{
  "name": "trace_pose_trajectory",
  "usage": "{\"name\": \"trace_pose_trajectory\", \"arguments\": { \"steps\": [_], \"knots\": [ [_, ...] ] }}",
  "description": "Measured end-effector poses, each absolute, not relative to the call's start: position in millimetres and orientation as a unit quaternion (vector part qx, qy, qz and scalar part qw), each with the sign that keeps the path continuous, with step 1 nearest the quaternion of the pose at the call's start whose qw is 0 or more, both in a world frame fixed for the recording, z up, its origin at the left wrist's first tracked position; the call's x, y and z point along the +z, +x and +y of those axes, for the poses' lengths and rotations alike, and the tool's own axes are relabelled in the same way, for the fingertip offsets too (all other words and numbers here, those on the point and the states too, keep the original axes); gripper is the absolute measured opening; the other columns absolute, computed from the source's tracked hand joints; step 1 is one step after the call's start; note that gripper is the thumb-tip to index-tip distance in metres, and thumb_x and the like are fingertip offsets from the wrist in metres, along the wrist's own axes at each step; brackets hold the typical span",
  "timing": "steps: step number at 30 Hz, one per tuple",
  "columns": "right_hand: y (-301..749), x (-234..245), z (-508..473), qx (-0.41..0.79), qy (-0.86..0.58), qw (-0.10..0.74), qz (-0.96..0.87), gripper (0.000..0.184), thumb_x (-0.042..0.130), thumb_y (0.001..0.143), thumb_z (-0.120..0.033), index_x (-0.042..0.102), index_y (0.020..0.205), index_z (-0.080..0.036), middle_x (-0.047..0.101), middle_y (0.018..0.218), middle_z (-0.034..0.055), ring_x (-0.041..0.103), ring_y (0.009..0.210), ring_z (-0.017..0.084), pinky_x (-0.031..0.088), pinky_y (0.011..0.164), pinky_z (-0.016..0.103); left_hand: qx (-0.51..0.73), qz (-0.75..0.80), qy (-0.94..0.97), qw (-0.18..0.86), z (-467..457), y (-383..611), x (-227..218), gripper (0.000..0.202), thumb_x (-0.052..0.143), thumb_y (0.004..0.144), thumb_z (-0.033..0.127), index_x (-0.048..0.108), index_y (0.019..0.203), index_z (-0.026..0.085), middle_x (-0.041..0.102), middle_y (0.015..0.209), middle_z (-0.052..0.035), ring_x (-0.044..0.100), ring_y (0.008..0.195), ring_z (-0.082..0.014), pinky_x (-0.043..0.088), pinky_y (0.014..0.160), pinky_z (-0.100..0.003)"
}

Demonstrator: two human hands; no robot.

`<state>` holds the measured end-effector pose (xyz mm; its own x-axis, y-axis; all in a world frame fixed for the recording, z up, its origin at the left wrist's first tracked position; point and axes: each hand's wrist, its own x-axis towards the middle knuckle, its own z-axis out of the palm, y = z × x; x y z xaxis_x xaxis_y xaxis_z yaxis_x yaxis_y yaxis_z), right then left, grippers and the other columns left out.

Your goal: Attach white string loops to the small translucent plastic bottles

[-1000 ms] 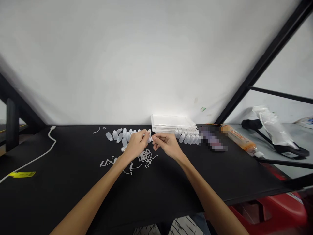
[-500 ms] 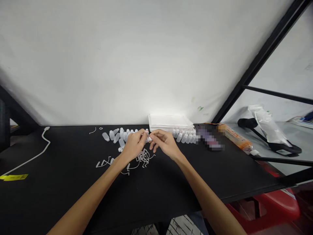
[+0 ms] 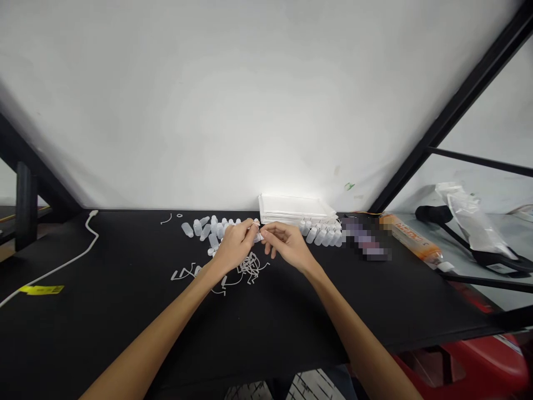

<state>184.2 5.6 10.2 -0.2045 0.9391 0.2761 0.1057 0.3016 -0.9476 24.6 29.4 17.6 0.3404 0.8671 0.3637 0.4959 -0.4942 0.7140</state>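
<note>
My left hand (image 3: 234, 244) and my right hand (image 3: 286, 244) meet over the black table (image 3: 104, 311), fingertips pinched together on one small white plastic bottle (image 3: 258, 235). Just beneath them lies a tangle of thin white plastic strips (image 3: 245, 268). Several small white bottles (image 3: 206, 229) lie loose behind my left hand. Another row of white bottles (image 3: 322, 234) lies behind my right hand, in front of a stack of white sheets (image 3: 293, 208).
A white cable (image 3: 79, 253) with a yellow tag (image 3: 40, 289) runs along the left of the table. An orange tube (image 3: 414, 240) lies to the right, beside a blurred item. A black tool and a clear bag (image 3: 470, 219) rest on the grey surface beyond. A red object (image 3: 478, 366) sits below right.
Both hands stay pinched on the small bottle with only slight finger shifts. The view swayed left and back.
</note>
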Motion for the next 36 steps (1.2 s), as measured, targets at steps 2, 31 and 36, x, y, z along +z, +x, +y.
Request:
{"name": "trace_pose_trajectory", "arguments": {
  "steps": [2,31,36],
  "knots": [
    [184.9,11.3,5.6,0.450,-0.385,0.491,-0.639,0.033,0.070,0.076,-0.047,0.066,0.089,-0.016,0.062,0.072,0.0018,0.060,0.057,0.012,0.049,0.045,0.022,0.371,0.439,0.779,0.252,29.6,25.0,17.2,0.032,0.034,0.092,0.033,0.040,0.064,0.020,0.043,0.049,0.0044,0.040,0.048,-0.0126,0.029,0.055,-0.026],
    [178.7,-11.2,6.4,0.340,-0.450,0.431,-0.704,0.043,0.044,0.093,-0.049,0.046,0.062,-0.019,0.050,0.049,-0.0036,0.044,0.041,0.009,0.037,0.046,0.022,0.356,0.458,0.783,0.225,26.7,29.7,7.0,0.027,0.033,0.089,0.026,0.042,0.064,0.020,0.044,0.052,0.0018,0.042,0.049,-0.0145,0.028,0.053,-0.027],
    [180.7,-3.0,5.5,0.313,-0.455,0.432,-0.713,0.039,0.047,0.092,-0.048,0.054,0.068,-0.019,0.056,0.058,-0.0009,0.053,0.051,0.011,0.039,0.049,0.022,0.378,0.447,0.736,0.339,31.6,28.5,6.0,0.032,0.038,0.091,0.037,0.042,0.064,0.020,0.040,0.048,0.0041,0.042,0.043,-0.0121,0.030,0.046,-0.024]
  ]
}}
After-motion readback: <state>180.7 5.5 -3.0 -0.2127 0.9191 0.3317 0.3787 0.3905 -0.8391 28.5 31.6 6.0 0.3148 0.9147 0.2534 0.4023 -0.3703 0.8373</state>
